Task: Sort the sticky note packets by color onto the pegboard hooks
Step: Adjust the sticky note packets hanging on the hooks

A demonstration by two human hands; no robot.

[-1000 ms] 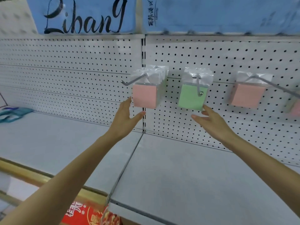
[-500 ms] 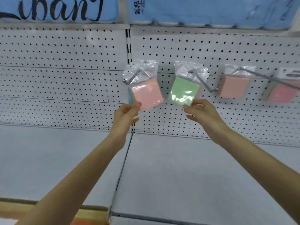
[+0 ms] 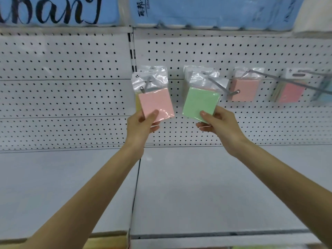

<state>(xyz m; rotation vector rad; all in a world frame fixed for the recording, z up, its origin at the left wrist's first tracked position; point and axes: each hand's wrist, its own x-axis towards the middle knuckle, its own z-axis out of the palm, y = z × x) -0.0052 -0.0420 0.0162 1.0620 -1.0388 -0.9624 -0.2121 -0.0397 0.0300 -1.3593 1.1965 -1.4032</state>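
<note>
My left hand (image 3: pixel 142 124) pinches the lower corner of a pink sticky note packet (image 3: pixel 156 103) that hangs on the left hook (image 3: pixel 145 87), thumb on its front. A yellow packet edge shows behind it. My right hand (image 3: pixel 218 125) pinches the lower corner of a green packet (image 3: pixel 199 103), tilted out from the pegboard (image 3: pixel 71 96); its clear bag top is near the middle hook (image 3: pixel 222 88). A pink edge shows behind the green one. Another pink packet (image 3: pixel 245 90) hangs on the third hook. Farther right hang mixed packets (image 3: pixel 291 92), pink in front.
A grey shelf (image 3: pixel 206 186) runs below the pegboard, split by a seam down the middle. Blue packaged goods with lettering (image 3: pixel 206 11) sit on the shelf above. A long hook (image 3: pixel 305 85) juts out at the right. A light blue packet shows at the far right edge.
Both hands went from reaching under the packets to pinching their lower corners. The pink and green packets are now tilted out and pulled forward along their hooks. The view has moved closer.
</note>
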